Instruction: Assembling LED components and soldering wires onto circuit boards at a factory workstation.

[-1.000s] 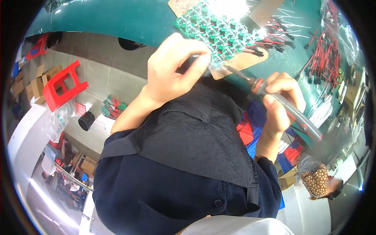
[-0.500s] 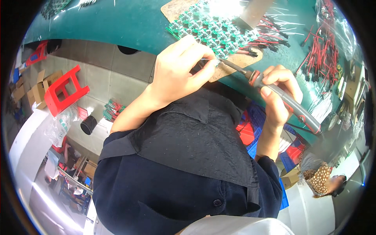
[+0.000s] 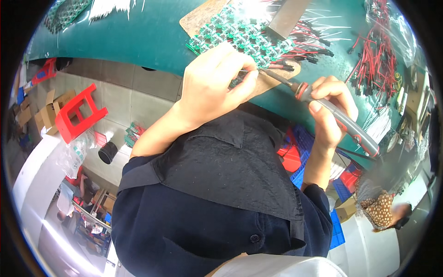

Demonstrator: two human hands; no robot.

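Observation:
My right hand [image 3: 333,110] grips a grey soldering iron [image 3: 339,115] with red trim, its metal tip pointing up and left. At the iron's tip, my left hand [image 3: 216,82] is closed in a pinch of thumb and forefinger. A thin wire [image 3: 245,70] shows between those fingers; its far end is hard to make out. Just beyond the left hand lies a panel of green circuit boards [image 3: 244,38] on a tan board [image 3: 191,21]. Red and black wires with black connectors [image 3: 314,46] stick out from the panel's right side. A flat metal block [image 3: 287,19] rests on the panel.
A green work surface [image 3: 138,34] runs across the top. Bundled red and black wires [image 3: 376,60] and white wires [image 3: 378,122] lie at right. More circuit boards [image 3: 64,16] sit far left. A red stool [image 3: 76,117] stands on the floor; another person [image 3: 380,210] is at lower right.
The view has shifted slightly, so the panel and metal block appear farther left. Both hands keep nearly the same pose, the iron's tip still at the left fingertips.

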